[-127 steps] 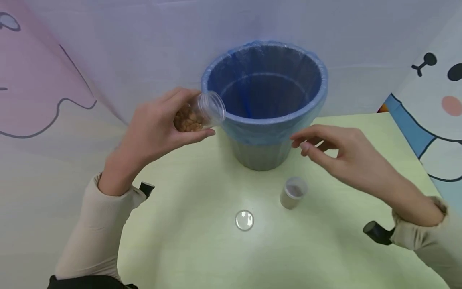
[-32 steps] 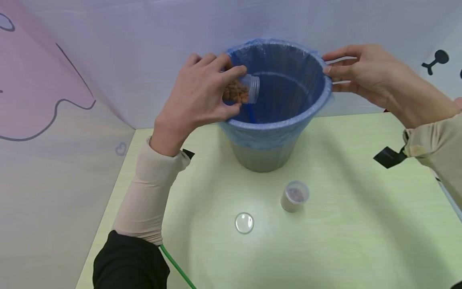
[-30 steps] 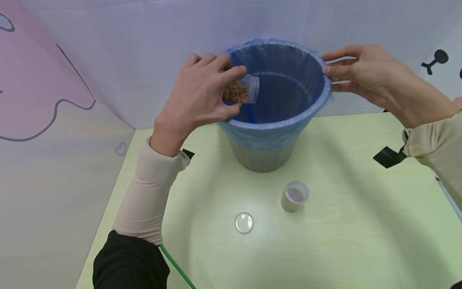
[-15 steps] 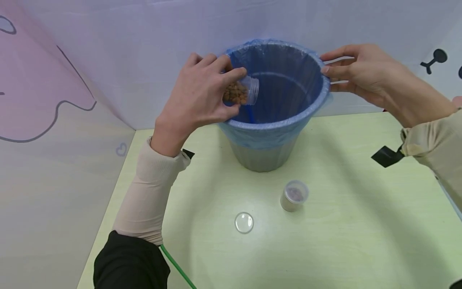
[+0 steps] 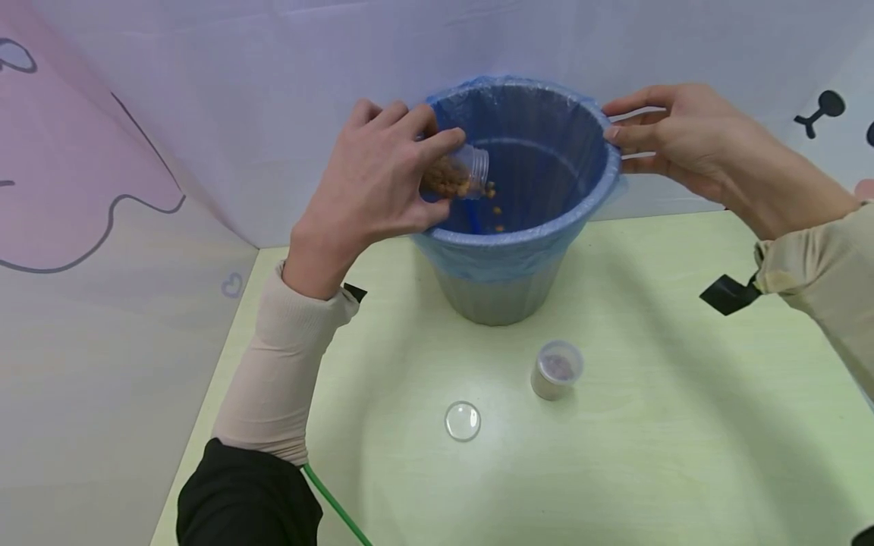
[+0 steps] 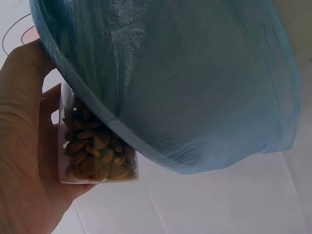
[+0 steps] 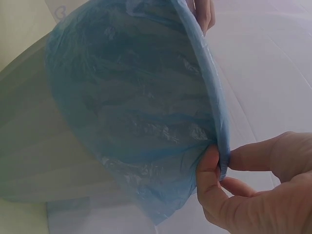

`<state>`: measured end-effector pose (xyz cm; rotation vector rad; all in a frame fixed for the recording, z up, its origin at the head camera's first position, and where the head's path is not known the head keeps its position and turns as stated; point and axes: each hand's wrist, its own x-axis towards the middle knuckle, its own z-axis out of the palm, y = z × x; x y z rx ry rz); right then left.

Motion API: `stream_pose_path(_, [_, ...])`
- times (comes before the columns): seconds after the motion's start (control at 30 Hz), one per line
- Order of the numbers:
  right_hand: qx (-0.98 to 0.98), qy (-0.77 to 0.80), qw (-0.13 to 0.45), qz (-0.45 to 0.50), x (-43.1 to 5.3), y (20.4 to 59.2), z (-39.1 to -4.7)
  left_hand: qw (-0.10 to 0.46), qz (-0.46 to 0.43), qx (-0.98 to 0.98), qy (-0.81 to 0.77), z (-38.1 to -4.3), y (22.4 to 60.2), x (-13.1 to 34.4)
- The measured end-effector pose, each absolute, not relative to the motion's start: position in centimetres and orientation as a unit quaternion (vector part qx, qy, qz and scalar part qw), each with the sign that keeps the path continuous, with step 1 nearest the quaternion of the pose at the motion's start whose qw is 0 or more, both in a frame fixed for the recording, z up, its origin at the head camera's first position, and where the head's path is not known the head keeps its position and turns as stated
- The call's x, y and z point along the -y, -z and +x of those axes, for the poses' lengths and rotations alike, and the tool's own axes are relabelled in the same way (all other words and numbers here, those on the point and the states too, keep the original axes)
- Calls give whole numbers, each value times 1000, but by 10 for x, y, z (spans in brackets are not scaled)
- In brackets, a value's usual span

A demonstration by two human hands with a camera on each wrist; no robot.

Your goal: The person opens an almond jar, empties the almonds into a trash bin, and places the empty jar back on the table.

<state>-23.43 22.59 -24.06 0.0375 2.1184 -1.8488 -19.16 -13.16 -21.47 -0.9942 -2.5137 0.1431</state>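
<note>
My left hand [image 5: 369, 174] grips a clear plastic jar [image 5: 476, 171], tipped on its side with its open mouth over the bin. Almonds [image 6: 100, 156] fill the jar's lower part in the left wrist view. In the head view a few falling almonds [image 5: 497, 210] show below the mouth, inside the bin. The grey trash bin [image 5: 495, 299] is lined with a blue plastic bag [image 5: 505, 258] folded over its rim. On the far right, my right hand [image 5: 696, 144] pinches the bagged rim [image 7: 222, 126] between thumb and fingers. The left hand covers most of the jar's body.
A small translucent cup [image 5: 556, 370] with some contents stands on the pale green table [image 5: 649, 455], in front of the bin. Left of the cup lies a clear round lid [image 5: 463, 421]. A white patterned backdrop [image 5: 307, 61] rises close behind the bin.
My left hand has brought the jar rightward over the bin, and my right hand has gone up to the rim. Almonds now drop from the jar; half a second ago none were falling.
</note>
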Motion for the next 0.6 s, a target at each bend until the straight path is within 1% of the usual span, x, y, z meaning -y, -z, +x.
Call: stream_pose_path(0.6, [-732,661,165,12,-224,240,-236,227,-369,900,-53,-192,211,134])
